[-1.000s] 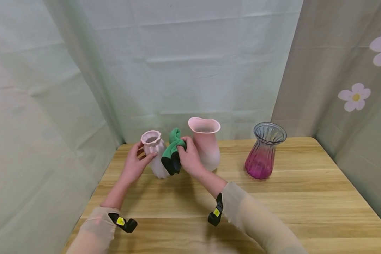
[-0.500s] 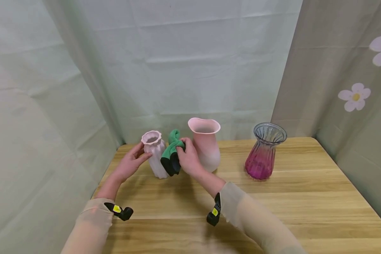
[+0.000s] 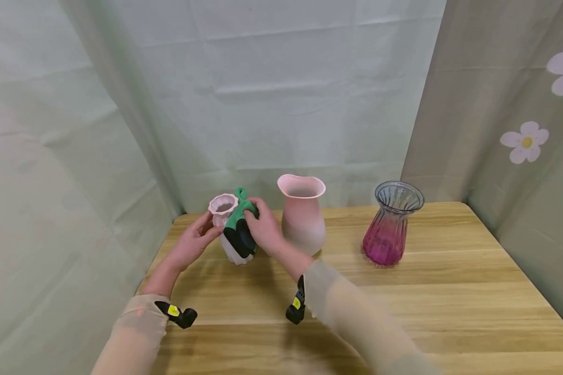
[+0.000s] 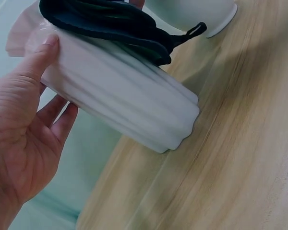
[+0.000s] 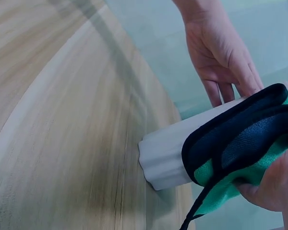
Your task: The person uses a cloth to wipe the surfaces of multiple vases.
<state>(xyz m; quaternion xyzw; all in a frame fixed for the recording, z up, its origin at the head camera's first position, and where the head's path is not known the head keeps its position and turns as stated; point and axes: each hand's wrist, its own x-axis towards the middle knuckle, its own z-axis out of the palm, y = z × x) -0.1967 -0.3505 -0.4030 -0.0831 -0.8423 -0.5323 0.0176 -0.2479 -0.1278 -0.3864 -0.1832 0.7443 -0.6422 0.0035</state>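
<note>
A small ribbed white vase with a pinkish scalloped rim point(image 3: 223, 203) stands at the left of the table. My left hand point(image 3: 193, 246) holds it near the neck, thumb on the front and fingers round the far side; the left wrist view shows the thumb flat on the pale vase wall point(image 4: 120, 93). In my right hand point(image 3: 265, 228) is a bunched cloth, green on one face and black on the other point(image 3: 240, 237), with a dark hanging loop. The cloth lies against the vase's right side and hides part of it. In the right wrist view, fingers pinch the cloth's green side point(image 5: 221, 196).
A taller pink-to-white vase with a wavy rim point(image 3: 304, 224) stands just right of my right hand. Farther right is a ribbed glass vase, grey above and magenta below point(image 3: 388, 237). The wooden table point(image 3: 427, 312) backs onto hanging pale curtains point(image 3: 281, 104).
My right hand has moved left with the cloth, from beside the vase onto its right side. Earlier, my left hand and forearm shifted slightly left. The other vases have stayed put.
</note>
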